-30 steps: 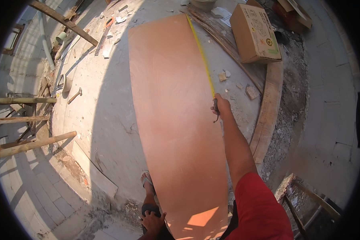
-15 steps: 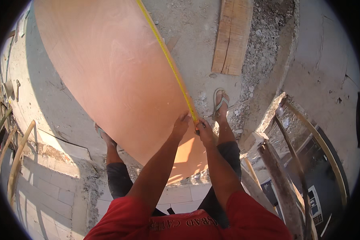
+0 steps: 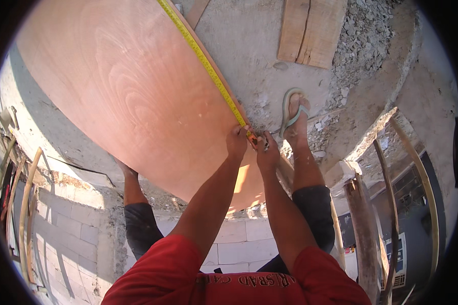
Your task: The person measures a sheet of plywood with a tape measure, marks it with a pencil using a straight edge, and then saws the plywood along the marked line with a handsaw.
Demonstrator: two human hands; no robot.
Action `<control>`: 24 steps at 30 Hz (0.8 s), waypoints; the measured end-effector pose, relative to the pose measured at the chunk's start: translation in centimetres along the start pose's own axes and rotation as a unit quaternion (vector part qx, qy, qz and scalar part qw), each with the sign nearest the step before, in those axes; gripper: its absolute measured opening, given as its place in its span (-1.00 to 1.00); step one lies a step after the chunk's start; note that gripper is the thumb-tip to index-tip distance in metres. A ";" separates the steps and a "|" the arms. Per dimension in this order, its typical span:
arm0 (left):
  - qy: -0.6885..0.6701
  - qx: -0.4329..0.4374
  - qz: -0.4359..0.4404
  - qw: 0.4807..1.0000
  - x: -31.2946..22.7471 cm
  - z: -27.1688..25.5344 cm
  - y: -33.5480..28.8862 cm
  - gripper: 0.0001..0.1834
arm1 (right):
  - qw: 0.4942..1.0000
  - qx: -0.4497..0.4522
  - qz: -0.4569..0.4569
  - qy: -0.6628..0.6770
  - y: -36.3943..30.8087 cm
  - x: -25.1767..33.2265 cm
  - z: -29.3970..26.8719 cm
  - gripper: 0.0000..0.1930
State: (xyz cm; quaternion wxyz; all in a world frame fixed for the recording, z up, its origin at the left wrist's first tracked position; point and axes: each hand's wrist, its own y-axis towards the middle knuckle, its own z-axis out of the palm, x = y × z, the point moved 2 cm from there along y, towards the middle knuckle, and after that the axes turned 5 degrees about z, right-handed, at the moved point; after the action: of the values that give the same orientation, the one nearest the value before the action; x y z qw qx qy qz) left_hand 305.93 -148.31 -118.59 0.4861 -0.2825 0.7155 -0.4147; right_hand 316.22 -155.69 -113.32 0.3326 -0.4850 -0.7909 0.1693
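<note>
A large reddish plywood sheet [image 3: 132, 101] lies in front of me, its narrower end between my legs. The yellow blade of a tape measure [image 3: 203, 60] runs along the sheet's right edge and off past the top of the view. At its near end sits the orange and black case, with my right hand [image 3: 268, 152] closed around it. My left hand [image 3: 237, 142] is beside it on the sheet, fingers pinched on the blade just ahead of the case. A small dark or metallic bit shows by my right fingers, too small to name.
A cracked wooden plank [image 3: 310, 30] lies ahead on the right, with rubble [image 3: 364, 46] beside it. My sandalled right foot [image 3: 296, 109] stands near the sheet's edge. Wooden poles [image 3: 417, 173] rise at lower right, others [image 3: 28, 203] at lower left. Pale blocks [image 3: 234, 249] lie below.
My view has shifted nearer to the sheet's end. My left fingers have come onto the blade by the case, and the orange case shows more plainly by my right hand.
</note>
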 end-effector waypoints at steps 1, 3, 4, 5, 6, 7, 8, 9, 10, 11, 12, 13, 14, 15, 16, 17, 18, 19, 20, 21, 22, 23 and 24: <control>0.001 0.003 -0.002 1.000 0.2 0.3 0.2 -0.70 | 0.999 -0.007 0.032 0.044 0.9 0.6 -0.7 -0.48; 0.013 0.028 -0.009 0.999 0.4 0.5 0.4 -0.71 | 0.994 -0.015 0.067 0.086 2.6 3.5 -2.6 -0.49; 0.017 0.039 -0.012 0.999 0.3 0.7 0.4 -0.71 | 0.983 0.012 0.112 0.143 3.4 6.0 -3.5 -0.53; 0.033 0.063 -0.029 0.997 -0.2 1.4 0.2 -0.71 | 0.967 0.032 0.158 0.198 4.0 7.3 -4.1 -0.57; 0.052 0.083 -0.045 0.994 -0.5 1.8 0.1 -0.70 | 0.967 0.025 0.161 0.196 4.4 7.7 -3.7 -0.57; 0.053 0.078 -0.043 0.995 0.1 1.3 0.5 -0.70 | 0.976 0.033 0.141 0.160 4.6 8.7 -2.6 -0.60; 0.009 0.076 -0.049 0.996 0.7 0.8 0.7 -0.70 | 0.980 0.040 0.130 0.143 4.8 9.5 -1.8 -0.62; -0.036 0.076 -0.056 0.995 1.1 0.6 0.9 -0.69 | 0.984 0.044 0.121 0.124 5.1 10.0 -0.9 -0.63; -0.048 0.074 -0.059 0.994 1.4 0.3 1.1 -0.69 | 0.986 0.073 0.086 0.125 5.4 10.5 -0.2 -0.65; -0.055 0.072 -0.062 0.994 1.8 0.2 1.1 -0.69 | 0.986 0.103 0.050 0.125 5.5 10.9 0.5 -0.66; -0.060 0.075 -0.065 0.993 1.7 0.2 1.1 -0.69 | 0.986 0.103 0.053 0.123 5.7 10.9 1.1 -0.66; -0.059 0.075 -0.068 0.993 1.6 0.2 1.1 -0.69 | 0.987 0.093 0.065 0.113 5.7 10.9 1.7 -0.67; -0.058 0.076 -0.069 0.993 1.5 0.2 1.1 -0.69 | 0.988 0.084 0.078 0.103 5.7 10.9 2.1 -0.68; -0.058 0.075 -0.068 0.993 1.3 -0.1 1.2 -0.69 | 0.988 0.087 0.078 0.101 5.6 11.1 2.4 -0.68; -0.061 0.073 -0.067 0.993 1.2 -0.3 1.3 -0.69 | 0.985 0.074 0.101 0.117 5.6 11.2 2.6 -0.72; -0.066 0.070 -0.064 0.993 1.0 -0.7 1.5 -0.69 | 0.982 0.062 0.124 0.132 5.5 11.3 2.9 -0.75; -0.075 0.067 -0.063 0.993 0.7 -1.2 1.5 -0.69 | 0.982 0.063 0.125 0.130 5.4 11.2 3.1 -0.75; -0.085 0.069 -0.060 0.992 0.0 -1.5 1.7 -0.69 | 0.988 0.075 0.091 0.103 5.4 11.0 3.4 -0.77; -0.097 0.066 -0.058 0.991 -0.6 -1.9 1.9 -0.68 | 0.992 0.087 0.056 0.076 5.4 10.8 3.7 -0.78; -0.109 0.063 -0.056 0.990 -1.5 -2.5 2.2 -0.68 | 0.992 0.086 0.058 0.073 5.6 10.4 4.1 -0.78; -0.120 0.056 -0.052 0.990 -2.4 -3.6 2.3 -0.68 | 0.996 0.077 0.007 0.052 5.7 10.3 4.8 -0.78; -0.133 0.047 -0.047 0.989 -3.2 -4.8 2.5 -0.68 | 0.996 0.067 -0.044 0.031 5.7 10.2 5.5 -0.78; -0.146 0.040 -0.042 0.988 -3.9 -5.9 2.7 -0.68 | 0.996 0.067 -0.043 0.029 5.8 10.0 6.0 -0.78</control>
State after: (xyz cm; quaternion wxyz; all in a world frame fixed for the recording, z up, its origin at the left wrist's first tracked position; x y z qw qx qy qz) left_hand 301.84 -141.88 -118.05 0.5781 -0.3504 0.6075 -0.4172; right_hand 312.84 -143.85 -117.44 0.3941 -0.4317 -0.7879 0.1935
